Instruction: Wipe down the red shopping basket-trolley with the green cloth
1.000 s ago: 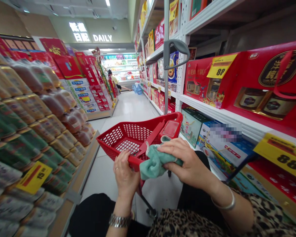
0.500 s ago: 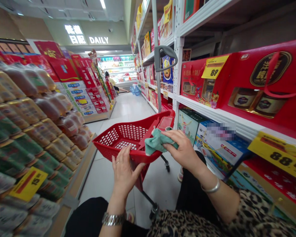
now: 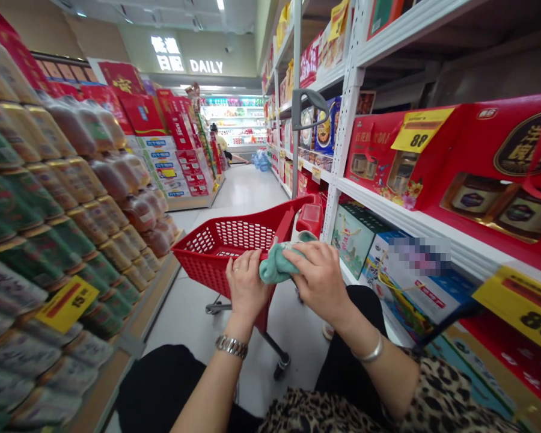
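A red plastic shopping cart [image 3: 216, 276] with a perforated basket stands in front of me, its grey handle [image 3: 310, 108] rising on the far right side. My left hand [image 3: 249, 279] is closed over the near rim of the basket, fingers hooked over the edge and close beside the cloth. In my right hand [image 3: 318, 273] is a bunched green cloth [image 3: 280, 263], pressed against the near right corner of the cart. That corner lies partly hidden under the cloth and my fingers.
Shrink-wrapped packs of cans [image 3: 67, 240] are stacked at left. White shelves [image 3: 388, 225] with red gift boxes [image 3: 482, 174] run close along the right. Farther down the aisle are stacked cartons [image 3: 162, 165], large blue-tinted bottles [image 3: 260, 159] and a person [image 3: 220, 141].
My left hand has slid right along the rim towards the cloth and curled tighter. The cloth is more bunched under my right hand. The surroundings have shifted right in view.
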The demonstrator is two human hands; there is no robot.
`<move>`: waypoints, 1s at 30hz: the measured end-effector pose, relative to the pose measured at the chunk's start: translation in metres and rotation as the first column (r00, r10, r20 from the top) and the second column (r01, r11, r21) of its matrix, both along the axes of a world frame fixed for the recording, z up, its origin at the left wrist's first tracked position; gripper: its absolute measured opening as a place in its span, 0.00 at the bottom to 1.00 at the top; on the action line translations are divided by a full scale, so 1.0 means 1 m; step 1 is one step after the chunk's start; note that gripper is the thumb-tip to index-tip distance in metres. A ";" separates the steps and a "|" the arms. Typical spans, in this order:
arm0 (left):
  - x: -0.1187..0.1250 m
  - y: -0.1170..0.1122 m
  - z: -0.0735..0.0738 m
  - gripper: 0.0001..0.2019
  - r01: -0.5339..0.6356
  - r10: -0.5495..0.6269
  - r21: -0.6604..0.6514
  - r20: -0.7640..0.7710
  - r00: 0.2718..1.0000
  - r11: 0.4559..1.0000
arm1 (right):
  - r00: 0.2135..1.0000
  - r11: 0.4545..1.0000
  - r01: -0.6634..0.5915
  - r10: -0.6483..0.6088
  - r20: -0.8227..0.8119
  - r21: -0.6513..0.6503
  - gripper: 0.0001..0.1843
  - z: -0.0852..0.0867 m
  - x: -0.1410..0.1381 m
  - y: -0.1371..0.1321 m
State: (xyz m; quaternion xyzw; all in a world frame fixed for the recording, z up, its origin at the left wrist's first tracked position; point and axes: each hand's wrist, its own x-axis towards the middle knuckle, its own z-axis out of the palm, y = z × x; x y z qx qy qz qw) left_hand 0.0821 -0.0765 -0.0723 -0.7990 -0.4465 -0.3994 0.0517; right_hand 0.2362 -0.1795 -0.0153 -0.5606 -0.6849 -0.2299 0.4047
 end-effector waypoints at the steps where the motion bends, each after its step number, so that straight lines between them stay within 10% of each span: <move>1: 0.003 -0.001 0.000 0.25 0.015 -0.015 0.006 0.011 1.000 1.000 | 1.000 1.000 0.008 -0.008 -0.014 -0.016 0.17 0.000 0.006 0.000; 8: -0.004 0.000 -0.009 0.29 0.197 -0.197 0.034 0.016 0.980 0.980 | 0.996 0.994 0.040 -0.047 -0.070 -0.099 0.18 0.006 0.049 -0.005; 19: -0.081 0.051 -0.047 0.23 -0.113 0.113 -0.154 -0.009 0.994 0.981 | 0.986 0.993 0.110 -0.114 -0.118 -0.042 0.16 -0.001 0.106 0.016; 30: -0.070 0.036 -0.048 0.16 -0.126 0.122 -0.118 -0.035 0.992 0.985 | 0.974 0.974 0.209 -0.216 -0.071 -0.088 0.16 -0.003 0.093 0.022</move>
